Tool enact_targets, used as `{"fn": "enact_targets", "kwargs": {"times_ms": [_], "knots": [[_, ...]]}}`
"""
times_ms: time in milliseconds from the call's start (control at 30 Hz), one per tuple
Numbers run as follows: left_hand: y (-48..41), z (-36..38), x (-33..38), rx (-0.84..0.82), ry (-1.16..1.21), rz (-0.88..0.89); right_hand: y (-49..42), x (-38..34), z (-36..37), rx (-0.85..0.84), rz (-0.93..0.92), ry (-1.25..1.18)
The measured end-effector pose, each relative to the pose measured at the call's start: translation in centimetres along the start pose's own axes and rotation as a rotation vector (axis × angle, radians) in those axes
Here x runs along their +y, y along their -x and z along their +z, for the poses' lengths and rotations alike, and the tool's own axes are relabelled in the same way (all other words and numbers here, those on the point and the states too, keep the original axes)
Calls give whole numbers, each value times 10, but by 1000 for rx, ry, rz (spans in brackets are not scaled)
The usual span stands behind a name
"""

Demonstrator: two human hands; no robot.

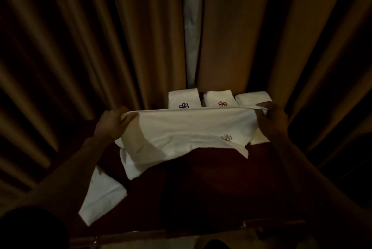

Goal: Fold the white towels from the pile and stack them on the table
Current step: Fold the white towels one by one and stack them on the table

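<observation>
Two hands, left hand (112, 121) and right hand (272, 120), pinch the far corners of a white cloth towel (187, 128) raised over the dark red bench (201, 188), mid-fold; next, lay that edge evenly onto the near edge.

My left hand (111, 123) and right hand (274, 121) each grip an upper corner of a white towel (191, 126), fingers (264, 106) curled over its edge. I hold it stretched above the dark red tabletop (211, 184), where its lower part drapes. Behind it, against the tan curtains (141, 37), sit a blue-emblem folded towel (184, 97), a red-emblem folded towel (219, 97) and a third folded towel (253, 97); a loose towel (102, 194) lies by my left forearm.
</observation>
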State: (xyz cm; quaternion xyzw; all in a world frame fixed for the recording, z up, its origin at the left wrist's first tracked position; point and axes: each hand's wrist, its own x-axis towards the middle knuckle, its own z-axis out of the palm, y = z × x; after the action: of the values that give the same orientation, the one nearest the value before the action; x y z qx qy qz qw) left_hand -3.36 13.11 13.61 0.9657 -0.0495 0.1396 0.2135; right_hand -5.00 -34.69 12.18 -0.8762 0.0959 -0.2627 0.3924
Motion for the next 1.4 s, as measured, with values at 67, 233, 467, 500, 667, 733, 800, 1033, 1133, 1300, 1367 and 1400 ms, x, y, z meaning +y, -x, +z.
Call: {"fn": "enact_targets", "kwargs": {"times_ms": [67,233,467,500,667,733,800,1033,1133,1300,1367,1400], "knots": [[-2,-13,9,-13,-27,33,-9,-6,-8,27,4,-43],[2,-26,18,-67,-84,68,-17,-7,-22,58,-25,-21],[-4,-35,18,-20,-108,87,-21,-9,-33,59,-4,-51],[-6,-36,19,-19,-107,87,-22,-12,-34,58,25,-63],[2,-22,11,-223,-153,41,-22,0,-36,88,54,1],[11,-9,-5,-280,-192,15,-18,10,-39,95,97,15],[20,3,-17,-274,-191,-36,-13,15,-41,90,127,29],[34,29,-11,-108,-100,-123,-7,29,-40,48,238,3],[27,32,-3,-50,-102,-214,-8,30,-42,54,233,-3],[13,18,0,-60,-174,-150,-19,23,-48,78,189,-47],[4,6,3,-52,-214,-106,-28,17,-55,94,172,-52],[-1,-1,5,-31,-234,-91,-32,13,-58,107,169,-61]]}}
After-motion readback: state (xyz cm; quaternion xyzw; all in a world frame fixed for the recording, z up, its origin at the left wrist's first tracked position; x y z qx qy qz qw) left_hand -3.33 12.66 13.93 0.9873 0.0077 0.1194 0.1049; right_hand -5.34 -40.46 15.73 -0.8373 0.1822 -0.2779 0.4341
